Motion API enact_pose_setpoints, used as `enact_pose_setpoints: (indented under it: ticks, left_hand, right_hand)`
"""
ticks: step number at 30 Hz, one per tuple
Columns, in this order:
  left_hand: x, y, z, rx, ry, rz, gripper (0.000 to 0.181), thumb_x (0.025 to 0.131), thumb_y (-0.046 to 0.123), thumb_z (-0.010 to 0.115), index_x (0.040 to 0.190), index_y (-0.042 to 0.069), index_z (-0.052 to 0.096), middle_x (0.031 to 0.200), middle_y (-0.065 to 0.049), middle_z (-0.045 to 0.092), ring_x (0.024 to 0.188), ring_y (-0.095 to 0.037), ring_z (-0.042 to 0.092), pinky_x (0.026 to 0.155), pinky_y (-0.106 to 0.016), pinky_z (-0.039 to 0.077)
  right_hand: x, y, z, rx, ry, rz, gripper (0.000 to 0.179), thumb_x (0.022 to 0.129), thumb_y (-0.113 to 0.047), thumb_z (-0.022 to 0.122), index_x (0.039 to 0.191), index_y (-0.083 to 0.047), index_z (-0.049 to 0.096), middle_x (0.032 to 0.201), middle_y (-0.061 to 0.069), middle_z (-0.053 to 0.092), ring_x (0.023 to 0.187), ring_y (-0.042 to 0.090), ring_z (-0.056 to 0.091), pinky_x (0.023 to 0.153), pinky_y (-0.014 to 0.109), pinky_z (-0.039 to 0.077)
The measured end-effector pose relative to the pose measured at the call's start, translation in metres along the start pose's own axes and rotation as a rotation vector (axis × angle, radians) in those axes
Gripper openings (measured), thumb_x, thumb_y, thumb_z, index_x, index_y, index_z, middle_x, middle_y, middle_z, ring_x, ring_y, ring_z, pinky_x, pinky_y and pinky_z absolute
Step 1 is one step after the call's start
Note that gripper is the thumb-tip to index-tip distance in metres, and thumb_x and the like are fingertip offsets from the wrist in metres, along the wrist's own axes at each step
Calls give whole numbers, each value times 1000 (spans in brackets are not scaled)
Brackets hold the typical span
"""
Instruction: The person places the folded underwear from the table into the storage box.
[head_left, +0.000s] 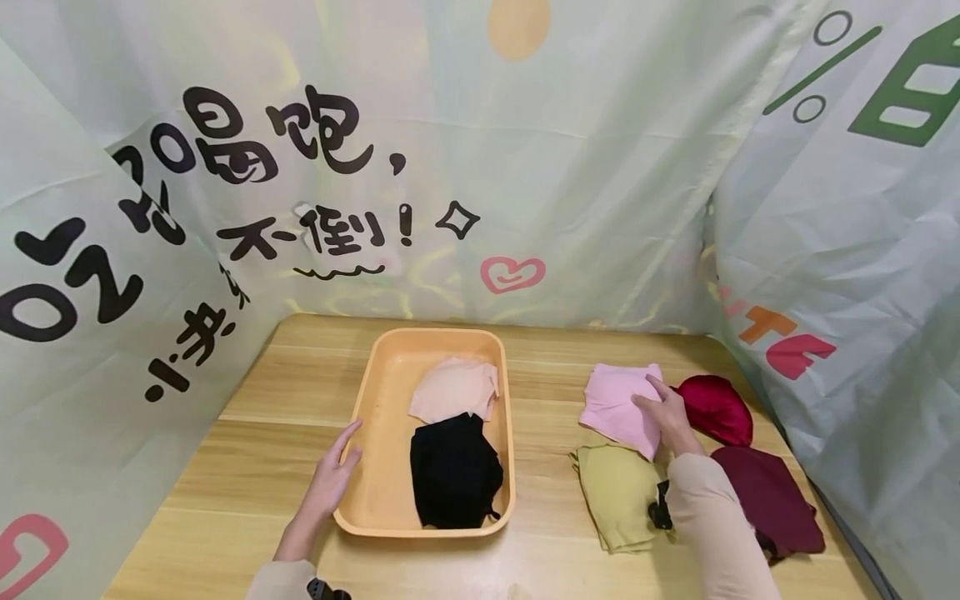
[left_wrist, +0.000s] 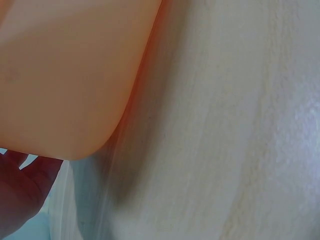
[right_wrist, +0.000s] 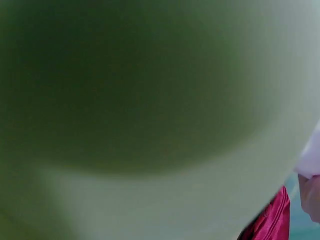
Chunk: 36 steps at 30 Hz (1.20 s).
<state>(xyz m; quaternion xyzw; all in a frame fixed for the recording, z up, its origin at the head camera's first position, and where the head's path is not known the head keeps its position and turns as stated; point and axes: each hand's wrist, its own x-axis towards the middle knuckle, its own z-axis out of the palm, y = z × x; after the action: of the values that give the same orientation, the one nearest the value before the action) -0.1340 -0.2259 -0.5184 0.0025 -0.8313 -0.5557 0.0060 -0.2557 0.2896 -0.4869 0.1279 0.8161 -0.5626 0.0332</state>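
Lilac-pink, squarish folded fabric piece (head_left: 611,404) lies on the light wood-grain table (head_left: 543,508), right of the peach-orange rectangular plastic tray (head_left: 386,475); looks matte, smooth, slightly rumpled. Should handle light, floppy, not fragile, so best pinch several layers at the near-right edge to keep the fold. Right hand (head_left: 670,417) has fingertips on it, can't tell if pinching; left hand (head_left: 335,475) is at the tray's left rim, fingers loosely extended.

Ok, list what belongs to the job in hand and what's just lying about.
Apparently in the job:
orange tray
pale pink cloth
black cloth
lilac cloth under right hand

Perhaps just lying about:
yellow cloth
crimson satin cloth
burgundy cloth
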Motion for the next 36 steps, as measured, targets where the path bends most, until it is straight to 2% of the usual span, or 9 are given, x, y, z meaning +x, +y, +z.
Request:
enact_pose_setpoints:
  ticks: [9,11,14,17,23,26,30,33,36]
  left_hand:
    - [0,-2,0,-4,2,-4,46,98,12,37,142,7,27,148,-22,19,134,-43,14,105,-60,14]
    - [0,-2,0,-6,2,-7,46,98,12,37,143,7,27,148,-22,19,134,-43,14,106,-60,13]
    - [0,-1,1,-9,2,-7,46,98,12,37,142,7,27,148,-22,20,134,-43,14,105,-60,14]
    - [-1,-1,1,-11,-2,-6,45,98,13,37,142,6,27,148,-23,19,134,-44,14,105,-60,13]
    - [-2,2,-1,8,-10,-5,46,99,14,36,143,6,26,148,-24,19,133,-45,13,105,-61,13]
    - [-6,17,-2,-4,-14,-17,46,98,10,36,142,1,25,147,-26,18,133,-47,12,105,-62,12]
    - [-6,22,-3,-17,-16,-31,45,98,7,36,141,-1,26,146,-27,18,133,-47,12,105,-61,12]
    - [-3,15,-3,-23,-14,-26,45,98,6,37,141,-1,27,146,-27,19,133,-46,13,105,-61,12]
    - [-4,16,-3,-34,-13,-28,45,97,6,37,141,0,27,146,-27,19,133,-46,12,106,-60,12]
  right_hand:
    - [-3,2,1,114,5,15,65,87,-3,52,143,-2,20,149,24,8,135,31,14,110,39,20]
    - [-5,1,1,131,10,20,64,88,-4,52,144,-3,21,150,23,8,133,30,16,107,31,27]
    - [-9,-2,3,166,22,27,63,88,-4,52,144,-5,21,150,21,8,132,28,20,92,12,36]
    - [-15,-7,5,212,30,20,62,90,-5,51,144,-5,21,151,18,7,132,26,20,77,3,36]
    - [-26,-23,15,357,34,18,63,91,-6,51,145,-9,20,151,14,9,128,20,27,78,4,39]
    - [-30,-28,21,431,40,25,63,91,-5,50,145,-10,19,151,13,12,118,13,33,77,4,40]
    - [-35,-33,29,489,31,24,62,92,-5,48,146,-12,18,151,12,12,112,8,36,78,5,41]
    - [-38,-37,34,511,14,18,60,94,-7,47,146,-13,18,151,12,11,107,5,39,78,7,42]
    - [-41,-41,40,538,-5,10,60,94,-7,46,146,-14,18,152,12,11,98,0,42,76,8,43]
